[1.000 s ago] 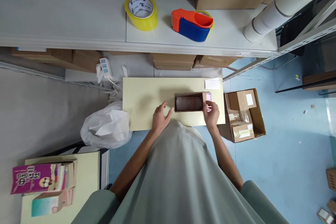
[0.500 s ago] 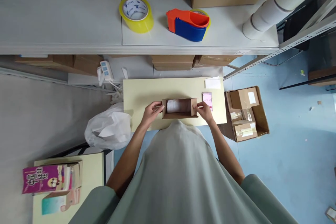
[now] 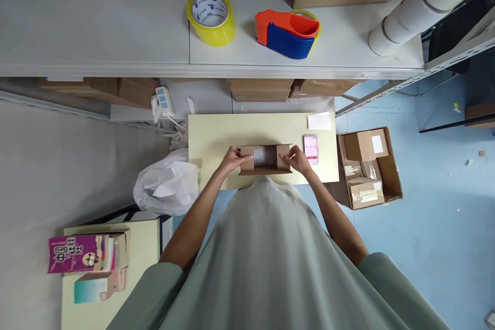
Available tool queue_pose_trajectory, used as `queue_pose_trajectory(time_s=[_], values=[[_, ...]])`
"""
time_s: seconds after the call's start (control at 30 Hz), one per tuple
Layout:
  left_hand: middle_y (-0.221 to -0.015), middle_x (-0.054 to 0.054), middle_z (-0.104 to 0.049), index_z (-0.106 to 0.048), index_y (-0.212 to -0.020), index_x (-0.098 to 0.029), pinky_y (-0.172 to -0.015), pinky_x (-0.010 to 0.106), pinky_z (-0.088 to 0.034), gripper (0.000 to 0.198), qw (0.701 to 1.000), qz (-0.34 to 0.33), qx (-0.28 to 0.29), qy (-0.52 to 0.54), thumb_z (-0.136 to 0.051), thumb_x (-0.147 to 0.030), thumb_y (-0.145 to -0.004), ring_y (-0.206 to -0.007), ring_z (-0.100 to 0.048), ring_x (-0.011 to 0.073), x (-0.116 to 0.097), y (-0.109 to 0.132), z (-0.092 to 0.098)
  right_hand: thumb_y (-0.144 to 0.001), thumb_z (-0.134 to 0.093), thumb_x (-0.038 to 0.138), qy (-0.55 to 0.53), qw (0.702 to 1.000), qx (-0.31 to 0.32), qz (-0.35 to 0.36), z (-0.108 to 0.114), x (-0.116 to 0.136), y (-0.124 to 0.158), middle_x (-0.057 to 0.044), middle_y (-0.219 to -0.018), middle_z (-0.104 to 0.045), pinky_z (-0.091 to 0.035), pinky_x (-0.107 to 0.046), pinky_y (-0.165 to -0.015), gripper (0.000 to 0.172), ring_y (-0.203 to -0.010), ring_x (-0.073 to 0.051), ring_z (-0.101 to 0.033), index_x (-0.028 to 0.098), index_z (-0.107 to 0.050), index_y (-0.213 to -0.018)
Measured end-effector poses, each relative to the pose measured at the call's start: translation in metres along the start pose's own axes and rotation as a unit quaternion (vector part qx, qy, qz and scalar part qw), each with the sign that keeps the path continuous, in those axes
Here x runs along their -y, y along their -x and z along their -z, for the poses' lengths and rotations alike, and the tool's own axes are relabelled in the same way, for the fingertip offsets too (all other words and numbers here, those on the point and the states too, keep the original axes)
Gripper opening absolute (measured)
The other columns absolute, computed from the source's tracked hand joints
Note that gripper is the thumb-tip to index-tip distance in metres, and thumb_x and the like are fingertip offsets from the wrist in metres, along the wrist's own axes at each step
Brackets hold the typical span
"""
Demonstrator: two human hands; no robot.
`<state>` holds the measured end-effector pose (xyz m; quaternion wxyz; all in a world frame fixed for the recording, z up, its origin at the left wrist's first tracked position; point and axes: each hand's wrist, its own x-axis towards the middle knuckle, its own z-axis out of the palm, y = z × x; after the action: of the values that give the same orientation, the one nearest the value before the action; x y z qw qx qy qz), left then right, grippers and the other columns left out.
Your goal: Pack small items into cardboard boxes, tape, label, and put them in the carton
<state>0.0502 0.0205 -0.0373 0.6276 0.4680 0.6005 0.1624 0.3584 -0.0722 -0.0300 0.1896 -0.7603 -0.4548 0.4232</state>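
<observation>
While left fingers (image 3: 243,158) and right fingers (image 3: 286,159) pinch a box's (image 3: 265,169) flaps (image 3: 246,166), yellow tape (image 3: 216,36) (printed "TAPE" inside) sits on a shelf (image 3: 116,26).

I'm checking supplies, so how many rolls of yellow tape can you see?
2: a loose roll on the shelf, and a second roll partly hidden in the orange and blue dispenser beside it. Others may be hidden.

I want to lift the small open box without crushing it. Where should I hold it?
Probably hold the small box by its short ends, below the end flaps: left hand from the left, right hand from the right. The box is longest left to right, and the flaps, reaching in over its open top, may bend if pulled.
</observation>
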Motion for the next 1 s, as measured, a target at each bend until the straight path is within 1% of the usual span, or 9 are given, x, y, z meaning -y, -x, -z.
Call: queue_pose_trajectory(time_s=[0.13, 0.27, 0.37, 0.47, 0.53, 0.63, 0.73, 0.83, 1.0], values=[[-0.087, 0.003, -0.068, -0.061, -0.097, -0.021, -0.071, 0.038, -0.058, 0.064, 0.999, 0.037, 0.003, -0.004, -0.102, -0.049, -0.056, -0.08, -0.069, 0.0221, 0.007, 0.003, 0.014, -0.079, -0.073, 0.076, -0.031, 0.999, 0.031, -0.012, 0.001, -0.003, 0.005, -0.002, -0.096, -0.074, -0.051, -0.031, -0.064, 0.054, -0.076, -0.02, -0.069, 0.028, -0.051, -0.09], [-0.082, -0.001, -0.065, -0.058, -0.093, -0.023, -0.078, 0.038, -0.058, 0.058, 0.996, -0.001, -0.045, -0.071, -0.099, -0.05, -0.06, -0.079, -0.067, 0.0213, 0.008, -0.004, 0.012, -0.081, -0.073, 0.074, -0.017, 1.0, -0.006, -0.016, -0.005, 0.001, 0.0, -0.002, -0.093, -0.074, -0.052, -0.032, -0.064, 0.052, -0.076, -0.021, -0.07, 0.028, -0.05, -0.09], [-0.084, 0.0, -0.067, -0.06, -0.099, -0.023, -0.085, 0.04, -0.058, 0.055, 0.988, -0.029, -0.061, -0.138, -0.096, -0.048, -0.065, -0.081, -0.07, 0.0221, 0.007, -0.006, 0.01, -0.083, -0.075, 0.072, 0.0, 1.0, 0.008, -0.022, -0.002, 0.006, -0.003, -0.004, -0.094, -0.076, -0.055, -0.034, -0.067, 0.051, -0.079, -0.023, -0.073, 0.027, -0.056, -0.094], [-0.112, 0.009, -0.073, -0.06, -0.131, -0.022, -0.089, 0.043, -0.06, 0.074, 0.982, -0.065, -0.065, -0.163, -0.093, -0.05, -0.071, -0.09, -0.074, 0.0238, 0.005, 0.005, 0.014, -0.086, -0.076, 0.069, -0.016, 1.0, 0.021, -0.003, 0.01, 0.011, 0.007, -0.011, -0.112, -0.077, -0.061, -0.038, -0.075, 0.058, -0.089, -0.026, -0.076, 0.022, -0.064, -0.119], [-0.145, 0.018, -0.062, -0.045, -0.157, -0.024, -0.096, 0.045, -0.06, 0.1, 0.976, -0.125, -0.065, -0.167, -0.092, -0.054, -0.074, -0.115, -0.072, 0.029, 0.001, 0.02, 0.018, -0.088, -0.076, 0.068, -0.027, 0.999, -0.011, 0.045, 0.021, 0.016, 0.021, -0.017, -0.138, -0.07, -0.064, -0.045, -0.085, 0.076, -0.107, -0.03, -0.076, 0.023, -0.057, -0.147], [-0.174, 0.02, -0.033, -0.025, -0.172, -0.028, -0.12, 0.052, -0.048, 0.127, 0.946, -0.226, -0.027, -0.233, -0.096, -0.058, -0.071, -0.157, -0.042, 0.039, -0.01, 0.046, 0.023, -0.086, -0.083, 0.065, 0.014, 0.988, -0.034, 0.149, 0.034, 0.023, 0.041, -0.018, -0.171, -0.044, -0.057, -0.057, -0.111, 0.107, -0.149, -0.037, -0.055, 0.03, -0.03, -0.172], [-0.177, 0.018, -0.031, -0.022, -0.174, -0.029, -0.132, 0.06, -0.032, 0.135, 0.908, -0.27, 0.014, -0.321, -0.099, -0.055, -0.067, -0.165, -0.026, 0.0432, -0.022, 0.059, 0.023, -0.082, -0.09, 0.06, 0.1, 0.971, 0.002, 0.216, 0.039, 0.029, 0.049, -0.015, -0.178, -0.034, -0.039, -0.062, -0.13, 0.125, -0.166, -0.039, -0.03, 0.031, -0.016, -0.178], [-0.169, 0.019, -0.043, -0.03, -0.172, -0.028, -0.131, 0.061, -0.033, 0.126, 0.891, -0.278, 0.013, -0.359, -0.098, -0.053, -0.069, -0.16, -0.034, 0.0447, -0.029, 0.058, 0.021, -0.085, -0.09, 0.054, 0.153, 0.961, 0.016, 0.228, 0.038, 0.032, 0.048, -0.015, -0.175, -0.04, -0.036, -0.064, -0.132, 0.12, -0.167, -0.039, -0.03, 0.03, -0.018, -0.178], [-0.157, 0.016, -0.056, -0.05, -0.161, -0.027, -0.128, 0.059, -0.038, 0.099, 0.879, -0.305, 0.005, -0.366, -0.094, -0.051, -0.076, -0.15, -0.046, 0.0431, -0.03, 0.056, 0.02, -0.091, -0.086, 0.048, 0.196, 0.946, 0.007, 0.259, 0.038, 0.035, 0.048, -0.017, -0.166, -0.052, -0.037, -0.066, -0.131, 0.096, -0.162, -0.04, -0.039, 0.025, -0.037, -0.171]])
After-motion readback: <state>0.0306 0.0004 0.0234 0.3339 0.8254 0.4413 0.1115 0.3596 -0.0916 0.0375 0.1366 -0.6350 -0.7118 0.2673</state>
